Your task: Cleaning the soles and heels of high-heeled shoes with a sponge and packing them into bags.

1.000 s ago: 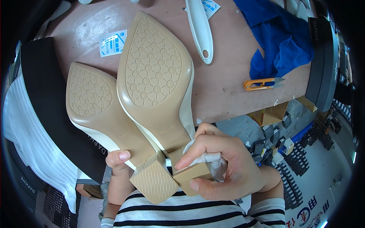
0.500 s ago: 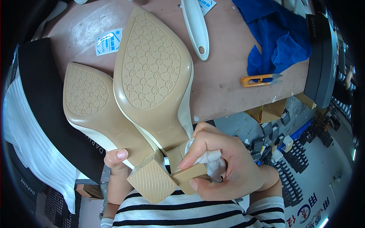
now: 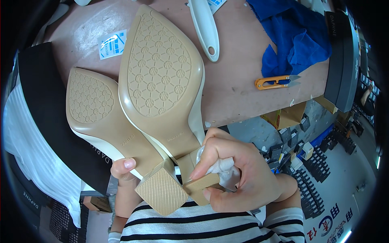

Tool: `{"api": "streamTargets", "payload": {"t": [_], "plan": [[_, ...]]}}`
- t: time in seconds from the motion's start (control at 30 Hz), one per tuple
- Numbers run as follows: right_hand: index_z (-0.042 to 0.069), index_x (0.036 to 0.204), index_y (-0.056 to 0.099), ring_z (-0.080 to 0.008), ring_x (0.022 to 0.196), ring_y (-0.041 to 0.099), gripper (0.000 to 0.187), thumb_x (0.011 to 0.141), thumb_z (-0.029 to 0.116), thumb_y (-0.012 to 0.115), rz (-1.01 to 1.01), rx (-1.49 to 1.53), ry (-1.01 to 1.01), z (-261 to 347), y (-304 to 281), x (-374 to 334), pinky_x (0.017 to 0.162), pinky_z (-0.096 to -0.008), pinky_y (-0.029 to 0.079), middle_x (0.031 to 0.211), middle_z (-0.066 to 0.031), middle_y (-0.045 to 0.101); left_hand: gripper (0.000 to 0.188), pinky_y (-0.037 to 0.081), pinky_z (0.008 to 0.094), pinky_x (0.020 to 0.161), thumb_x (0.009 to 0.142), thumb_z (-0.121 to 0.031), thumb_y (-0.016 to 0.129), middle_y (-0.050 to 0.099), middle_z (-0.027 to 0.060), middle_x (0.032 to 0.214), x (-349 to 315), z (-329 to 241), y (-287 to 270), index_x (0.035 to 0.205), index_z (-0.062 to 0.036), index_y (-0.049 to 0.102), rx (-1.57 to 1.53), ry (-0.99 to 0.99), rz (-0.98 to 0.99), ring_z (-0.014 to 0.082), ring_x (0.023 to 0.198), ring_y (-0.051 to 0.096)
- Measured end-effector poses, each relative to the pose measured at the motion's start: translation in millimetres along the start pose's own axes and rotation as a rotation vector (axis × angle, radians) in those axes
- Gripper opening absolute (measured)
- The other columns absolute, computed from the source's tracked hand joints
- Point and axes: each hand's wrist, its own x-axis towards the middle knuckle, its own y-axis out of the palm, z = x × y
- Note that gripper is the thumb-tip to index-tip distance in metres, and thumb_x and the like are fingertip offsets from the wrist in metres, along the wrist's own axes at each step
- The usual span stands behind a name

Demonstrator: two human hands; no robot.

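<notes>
Two block-heeled shoes with beige patterned soles and white uppers face me bottom up, their heels close together. My left hand (image 3: 124,169) grips the left shoe (image 3: 92,99), thumb against its edge near the heel; the other fingers are hidden beneath. At the right shoe (image 3: 162,73), my right hand (image 3: 247,174) pinches the heel (image 3: 198,186) between thumb and fingers. Tucked into the same palm is a crumpled white cloth or tissue (image 3: 227,170), partly covered by the fingers.
Across the pinkish table (image 3: 239,101) lie orange thread snips (image 3: 272,82), a blue cloth (image 3: 298,44), a white shoehorn-like strip (image 3: 204,32) and a small packet (image 3: 112,44). A black shoebox (image 3: 60,117) with white paper (image 3: 40,150) is at left; dark boxes (image 3: 342,65) stand at right.
The view has shifted slightly, so table items sit a little differently in it. Both hands keep their holds on the shoes; the right fingers have barely moved at the heel.
</notes>
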Motion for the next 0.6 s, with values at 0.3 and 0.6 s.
{"api": "streamTargets", "payload": {"t": [0.3,0.6], "plan": [[0.006,0.087,0.059,-0.0124,0.074,0.041,0.025,0.063,0.003,0.061,-0.001,0.020,-0.029,1.1,0.1,0.6,0.068,-0.0251,0.032,0.079,-0.0022,0.047,0.075,0.049,0.0370,0.084,0.054,-0.017,0.068,0.055,0.0193,0.109,-2.7,-2.3,-1.3,0.121,0.0047,0.042,0.012,0.002,0.000,0.0302,0.099,0.057],[0.007,0.088,0.060,-0.0114,0.075,0.041,0.024,0.064,0.004,0.062,-0.009,0.063,-0.027,-0.4,-0.9,1.7,0.069,-0.0246,0.031,0.078,-0.0007,0.048,0.076,0.049,0.0369,0.085,0.053,-0.018,0.068,0.055,0.0192,0.109,-0.2,-2.3,-0.4,0.121,0.0046,0.042,0.021,0.003,0.018,0.0302,0.099,0.057]]}}
